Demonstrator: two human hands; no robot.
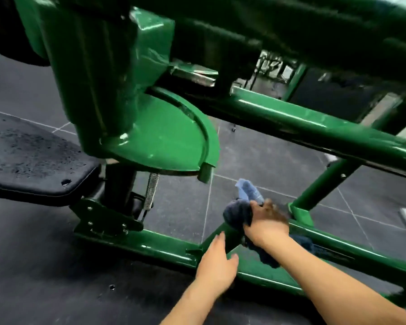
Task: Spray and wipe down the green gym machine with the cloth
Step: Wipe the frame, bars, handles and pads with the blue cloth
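seat pad (33, 160): black, far left, wet specks
left hand (217, 261): fingers straight, resting on low green frame tube (150, 245)
right hand (266, 221): grips dark cloth (237, 213), pressed on diagonal tube
cloth: just right of left hand, light blue end behind

Your right hand (266, 222) is smeared by motion, so you cannot tell how its fingers lie on the dark cloth (237, 215), part of which it covers. The green machine (155, 134) runs off the top and right edges, its upper beams blurred. Both forearms are cut by the bottom edge.
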